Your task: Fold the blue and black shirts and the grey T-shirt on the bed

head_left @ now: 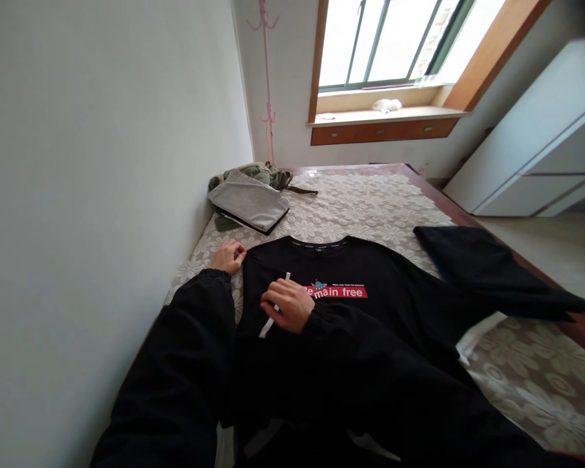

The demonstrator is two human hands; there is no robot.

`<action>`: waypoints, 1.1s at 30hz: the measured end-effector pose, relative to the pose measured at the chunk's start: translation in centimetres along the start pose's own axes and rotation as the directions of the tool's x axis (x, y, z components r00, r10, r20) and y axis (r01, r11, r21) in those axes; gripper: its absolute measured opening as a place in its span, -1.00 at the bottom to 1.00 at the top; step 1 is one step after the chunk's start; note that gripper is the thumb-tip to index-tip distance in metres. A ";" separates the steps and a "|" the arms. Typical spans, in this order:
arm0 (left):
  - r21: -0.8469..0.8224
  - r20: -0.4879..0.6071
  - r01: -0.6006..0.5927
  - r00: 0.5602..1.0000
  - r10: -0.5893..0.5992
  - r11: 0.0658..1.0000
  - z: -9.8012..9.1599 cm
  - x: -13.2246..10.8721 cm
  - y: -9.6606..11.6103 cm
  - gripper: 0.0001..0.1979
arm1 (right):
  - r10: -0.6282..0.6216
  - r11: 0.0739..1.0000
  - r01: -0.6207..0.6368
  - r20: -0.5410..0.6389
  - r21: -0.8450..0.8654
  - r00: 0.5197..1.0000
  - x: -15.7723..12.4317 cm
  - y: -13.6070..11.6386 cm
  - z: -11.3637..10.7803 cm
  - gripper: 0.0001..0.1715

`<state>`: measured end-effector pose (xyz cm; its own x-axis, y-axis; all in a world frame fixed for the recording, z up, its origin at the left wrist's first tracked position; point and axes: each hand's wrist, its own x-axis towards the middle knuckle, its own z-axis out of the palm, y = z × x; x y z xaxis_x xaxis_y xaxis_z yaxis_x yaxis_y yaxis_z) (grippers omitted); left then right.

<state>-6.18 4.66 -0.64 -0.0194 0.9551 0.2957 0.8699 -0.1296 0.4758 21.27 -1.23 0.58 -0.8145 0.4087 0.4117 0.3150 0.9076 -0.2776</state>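
Observation:
A black T-shirt [370, 266] with a red "Remain free" print lies spread on the lace-covered surface, its collar facing away from me. My left hand [229, 257] is at its left shoulder, thumb and fingers closed on the cloth edge. Over the left part of the chest, my right hand [288, 304] is curled with its fingers on a folded-in sleeve. The sleeve's white hem [268, 327] runs beneath that hand, partly hidden by it. On the right side, the other sleeve extends outward with a white hem [480, 335]. My dark sleeves hide the shirt's lower part.
A grey folded cloth [248, 198] lies on a green camouflage item [260, 172] by the left wall. Folded black clothing [492, 266] rests at the right edge of the floral lace cover [361, 201]. Beyond are a pink coat stand [268, 78], a window and a white cabinet-like appliance [541, 143].

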 end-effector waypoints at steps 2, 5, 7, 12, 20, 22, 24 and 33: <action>-0.045 -0.005 -0.023 1.000 0.023 0.999 0.0 0.1 0.2 -0.91 | 0.216 0.975 -0.218 -0.039 -0.048 0.976 0.2 1.3 -0.5 -0.79; -0.123 -0.005 -0.044 0.999 0.044 0.991 0.1 0.1 0.6 -0.88 | 0.404 0.905 -0.405 -0.037 -0.134 0.914 0.3 3.0 -0.8 -0.63; -0.166 -0.005 -0.045 0.999 0.045 0.985 0.2 0.1 0.8 -0.85 | 0.444 0.883 -0.441 -0.022 -0.158 0.896 0.2 3.7 -0.7 -0.58; -0.228 -0.005 -0.011 1.000 0.011 0.974 0.2 0.1 0.9 -0.78 | 0.472 0.875 -0.471 -0.024 -0.114 0.881 0.3 4.3 -0.4 -0.74; -0.060 0.054 0.016 0.998 -0.013 0.998 0.3 0.1 0.7 -0.77 | 0.596 0.796 -0.586 -0.028 0.151 0.802 0.8 4.8 0.1 -0.93; -0.048 0.062 0.022 0.998 -0.019 0.999 0.3 0.1 0.7 -0.74 | 0.614 0.771 -0.590 -0.033 0.240 0.789 0.7 4.7 0.1 -0.85; -0.037 0.064 0.031 0.998 -0.028 0.999 0.3 0.1 0.7 -0.72 | 0.608 0.766 -0.573 -0.038 0.290 0.793 0.5 4.5 0.1 -0.72; -0.099 0.046 0.012 0.999 -0.007 0.995 0.3 -0.1 1.3 -0.67 | 0.547 0.830 -0.545 0.014 0.120 0.837 0.7 3.7 -0.8 -0.64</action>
<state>-4.88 4.52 -0.32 -0.0032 0.9673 0.2538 0.8165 -0.1440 0.5591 22.24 2.54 0.56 -0.5160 0.8373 0.1808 0.6466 0.5192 -0.5589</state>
